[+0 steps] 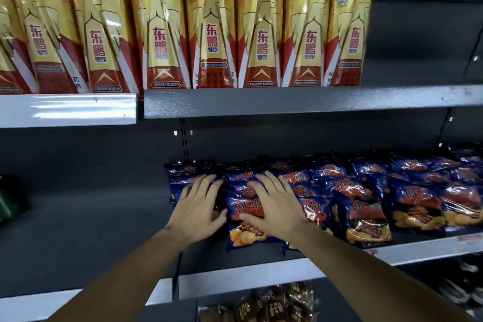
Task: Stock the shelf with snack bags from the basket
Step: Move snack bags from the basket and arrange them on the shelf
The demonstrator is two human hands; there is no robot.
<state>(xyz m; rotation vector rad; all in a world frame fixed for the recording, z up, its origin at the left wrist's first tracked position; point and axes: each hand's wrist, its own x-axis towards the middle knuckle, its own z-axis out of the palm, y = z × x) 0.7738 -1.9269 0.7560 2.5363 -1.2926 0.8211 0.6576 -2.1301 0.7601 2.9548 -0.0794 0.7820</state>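
Both hands press flat, fingers spread, on blue snack bags point(245, 206) lying on the middle shelf point(104, 230): left hand point(200, 208), right hand point(274, 204). Gold drink bottles point(211, 29) line the shelf above.

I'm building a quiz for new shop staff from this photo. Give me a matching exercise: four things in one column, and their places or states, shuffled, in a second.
Things:
1. gold-and-red labelled drink bottles
2. blue snack bags with orange print
3. brown snack packets
4. left hand

Places or states:
A. on the middle shelf, in overlapping rows
B. fingers spread flat at the left end of the blue bags
C. upright on the top shelf
D. on the lowest shelf, below the arms

Pairs: 1-C, 2-A, 3-D, 4-B
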